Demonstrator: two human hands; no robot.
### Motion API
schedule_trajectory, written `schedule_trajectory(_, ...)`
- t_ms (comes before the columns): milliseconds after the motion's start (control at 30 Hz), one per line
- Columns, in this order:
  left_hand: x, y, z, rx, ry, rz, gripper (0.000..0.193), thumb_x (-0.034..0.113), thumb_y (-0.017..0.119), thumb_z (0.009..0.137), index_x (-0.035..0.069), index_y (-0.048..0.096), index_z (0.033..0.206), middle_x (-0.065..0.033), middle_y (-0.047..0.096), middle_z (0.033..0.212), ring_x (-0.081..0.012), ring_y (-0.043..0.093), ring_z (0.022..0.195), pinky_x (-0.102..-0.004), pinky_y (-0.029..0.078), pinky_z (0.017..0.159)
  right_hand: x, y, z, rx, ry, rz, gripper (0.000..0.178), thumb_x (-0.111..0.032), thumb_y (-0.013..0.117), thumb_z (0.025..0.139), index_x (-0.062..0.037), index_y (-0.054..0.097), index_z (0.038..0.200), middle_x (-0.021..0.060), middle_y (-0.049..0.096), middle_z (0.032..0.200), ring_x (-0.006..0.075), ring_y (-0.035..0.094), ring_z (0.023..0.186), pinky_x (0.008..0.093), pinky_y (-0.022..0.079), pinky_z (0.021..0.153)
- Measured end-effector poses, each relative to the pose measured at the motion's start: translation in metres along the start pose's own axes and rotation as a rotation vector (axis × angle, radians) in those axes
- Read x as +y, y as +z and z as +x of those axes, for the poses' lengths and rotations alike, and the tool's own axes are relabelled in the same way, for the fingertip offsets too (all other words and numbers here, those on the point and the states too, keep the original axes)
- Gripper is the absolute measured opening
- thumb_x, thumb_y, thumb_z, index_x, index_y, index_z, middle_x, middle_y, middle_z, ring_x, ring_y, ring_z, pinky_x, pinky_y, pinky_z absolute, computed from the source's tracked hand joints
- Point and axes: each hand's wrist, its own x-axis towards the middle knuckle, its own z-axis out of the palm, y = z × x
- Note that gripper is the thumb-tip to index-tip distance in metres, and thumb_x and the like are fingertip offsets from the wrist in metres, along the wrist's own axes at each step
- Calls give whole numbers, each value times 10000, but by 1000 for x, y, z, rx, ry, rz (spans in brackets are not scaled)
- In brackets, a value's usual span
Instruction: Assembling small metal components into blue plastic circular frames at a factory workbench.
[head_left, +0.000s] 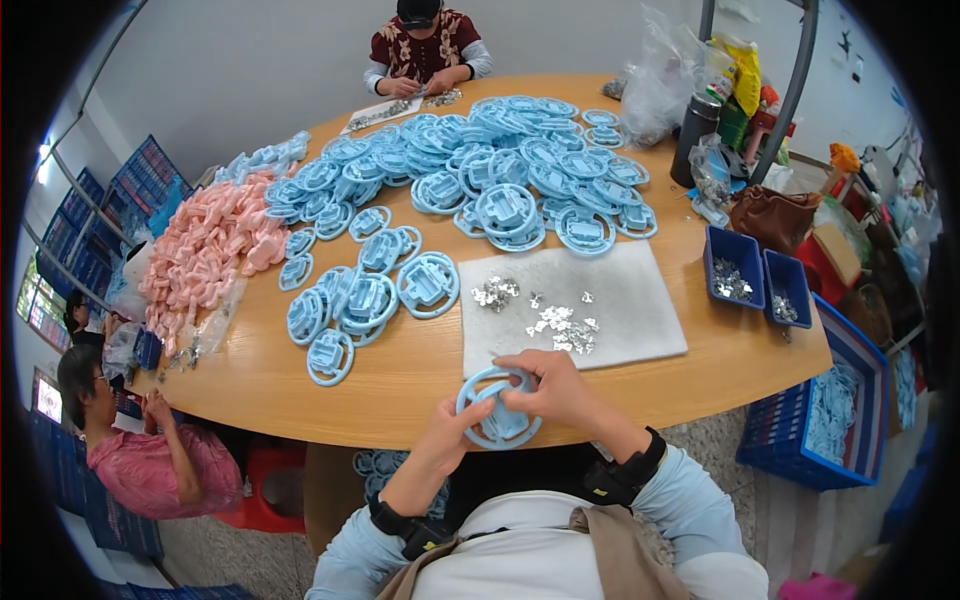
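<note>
Between my two hands, at the table's front edge, is a light blue round plastic part (470, 388) with a ring-shaped rim. My left hand (448, 432) grips its lower left side, the thumb lying across its middle. From the upper right, my right hand (556, 388) grips it with the fingers over the rim and the thumb on the inner piece; whether a small piece sits under that thumb is hidden. Just beyond my hands, small shiny metal pieces (570, 334) lie scattered on a white pad (640, 295), with a denser heap of metal pieces (495, 292) at its left.
Blue ring parts (430, 283) pile across the wooden table (720, 345), beside pink plastic parts (215, 235). Two blue bins (735, 262) of metal pieces and a dark thermos (695, 140) stand right. A blue crate (800, 430) is below. Co-workers sit across (425, 45) and left (165, 460).
</note>
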Motion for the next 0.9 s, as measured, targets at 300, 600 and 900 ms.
schedule_trajectory(300, -1, -32, 14, 6, 82, 2, 298, 169, 637, 871, 30, 542, 1117, -66, 620, 1024, -158, 616, 885, -285, 517, 764, 31, -17, 35, 67, -116, -198, 272, -187, 648, 721, -67, 670, 963, 127, 603, 926, 280, 607, 822, 363, 485, 743)
schedule_trajectory(600, -16, -11, -2, -73, -114, -236, 403, 246, 459, 967, -9, 417, 1276, -163, 523, 1235, -250, 541, 1115, -344, 460, 945, 61, -33, 48, 28, -49, -668, 100, -119, 606, 795, -63, 673, 844, 118, 586, 897, 309, 592, 805, 392, 481, 707)
schedule_trajectory(900, 27, -30, 11, 4, 673, 1239, 559, 275, 773, 702, 23, 567, 1156, -171, 530, 1216, -314, 467, 1185, -400, 380, 980, 53, -29, 50, 38, 8, -511, 82, -107, 619, 793, -45, 645, 840, 117, 580, 882, 308, 592, 781, 389, 476, 689)
